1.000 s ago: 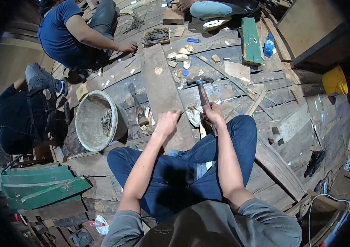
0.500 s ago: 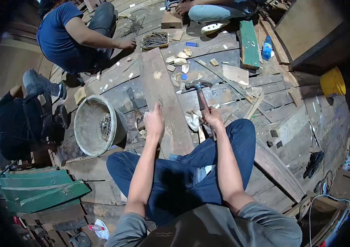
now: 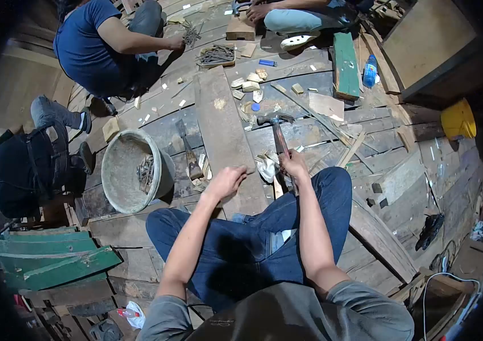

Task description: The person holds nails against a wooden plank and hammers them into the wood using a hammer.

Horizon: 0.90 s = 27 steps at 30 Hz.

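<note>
In my right hand [image 3: 293, 165] is a claw hammer [image 3: 279, 136], gripped by its reddish handle with the metal head pointing away from me. My left hand [image 3: 229, 182] is closed over the near part of a long wooden plank [image 3: 222, 122], fingertips together towards the plank's right edge. Whatever those fingers may hold is too small to make out. Left of the plank lies a chisel-like tool [image 3: 190, 156] with a wooden handle. A crumpled white scrap [image 3: 266, 169] rests beside the plank, close to my right hand.
A large grey bucket [image 3: 118, 196] with nails or metal bits stands at left. Beyond the plank are a tray of nails [image 3: 217, 55], wood chips [image 3: 250, 86] and a green board [image 3: 345, 68]. Co-workers [image 3: 90, 48] sit at the far and left sides. A yellow bucket [image 3: 458, 119] is at right.
My left hand has turned and shifted right and nearer to me, its fingers now pointing right. The hammer stays nearly still. A co-worker's hand has moved farther off and now reaches the nail bundle.
</note>
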{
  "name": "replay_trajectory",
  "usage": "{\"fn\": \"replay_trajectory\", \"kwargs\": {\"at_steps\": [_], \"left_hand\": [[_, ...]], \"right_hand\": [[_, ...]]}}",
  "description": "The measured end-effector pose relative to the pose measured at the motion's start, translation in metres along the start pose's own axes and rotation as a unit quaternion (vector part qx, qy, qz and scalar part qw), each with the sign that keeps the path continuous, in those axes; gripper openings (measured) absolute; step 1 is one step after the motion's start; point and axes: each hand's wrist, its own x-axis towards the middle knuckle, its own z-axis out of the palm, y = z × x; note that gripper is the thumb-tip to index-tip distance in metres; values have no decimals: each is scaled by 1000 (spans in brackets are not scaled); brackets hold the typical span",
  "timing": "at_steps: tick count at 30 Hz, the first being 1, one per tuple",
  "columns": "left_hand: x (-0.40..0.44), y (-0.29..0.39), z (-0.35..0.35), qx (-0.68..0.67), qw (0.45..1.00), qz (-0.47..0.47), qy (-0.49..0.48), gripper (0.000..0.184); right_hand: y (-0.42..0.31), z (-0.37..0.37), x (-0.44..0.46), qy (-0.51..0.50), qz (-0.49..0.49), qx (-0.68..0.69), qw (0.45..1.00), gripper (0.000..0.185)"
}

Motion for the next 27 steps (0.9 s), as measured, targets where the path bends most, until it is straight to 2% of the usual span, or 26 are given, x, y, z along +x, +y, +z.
{"fn": "replay_trajectory", "kwargs": {"at_steps": [2, 3, 4, 5, 6, 7, 9, 13, 16, 18, 19, 20, 22, 24, 25, 26, 27], "left_hand": [[2, 8, -1, 7, 986, -72, 152, 15], [5, 7, -7, 35, 959, -173, 222, 14], [7, 5, -14, 61, 917, -269, 289, 13], [7, 5, -19, 45, 902, -300, 307, 13], [4, 3, -16, 39, 949, -221, 223, 14], [-2, 1, -10, 32, 980, -142, 139, 15], [-9, 5, -11, 9, 1000, -7, -23, 18], [-17, 12, -34, -80, 970, -174, 149, 16], [-24, -19, -25, 73, 908, -278, 304, 14], [-33, -25, -6, 131, 955, -228, 133, 14], [-33, -14, -2, 35, 982, -154, 105, 15], [-31, -5, 0, 15, 997, -63, 33, 15], [-27, 25, -12, 26, 997, -68, 40, 15], [-25, 17, -17, 54, 958, -226, 170, 15], [-21, 12, -26, 70, 933, -215, 280, 15], [-22, 11, -30, 107, 909, -289, 281, 15], [-26, 3, -29, 135, 948, -244, 155, 16]], "right_hand": [[-2, -3, -5, -2, -1, 11, 1000, 37], [0, 3, -1, 6, -20, 38, 999, 35], [5, 3, 2, 16, -26, -5, 1000, 35], [9, 2, 5, 13, -21, -26, 999, 35], [1, -2, 0, 7, -16, -50, 999, 36], [-10, -7, -8, -15, 26, -23, 999, 48], [-7, -5, -8, -16, 29, -6, 999, 48], [0, -2, -1, -18, 44, 19, 999, 48], [-2, -3, -3, -13, 31, -6, 999, 47], [-11, -7, -7, -11, 31, -52, 998, 48], [-26, -16, -17, -36, 33, -62, 997, 49], [-23, -13, -14, -32, 30, -44, 998, 49], [-12, -7, -8, -22, 27, -8, 999, 49], [-7, -5, -7, -16, 25, 4, 1000, 48], [-2, -3, -2, -13, 27, 11, 999, 47], [3, 0, 1, -12, 28, 17, 999, 47], [7, 3, 1, 11, -22, 34, 999, 29]]}}
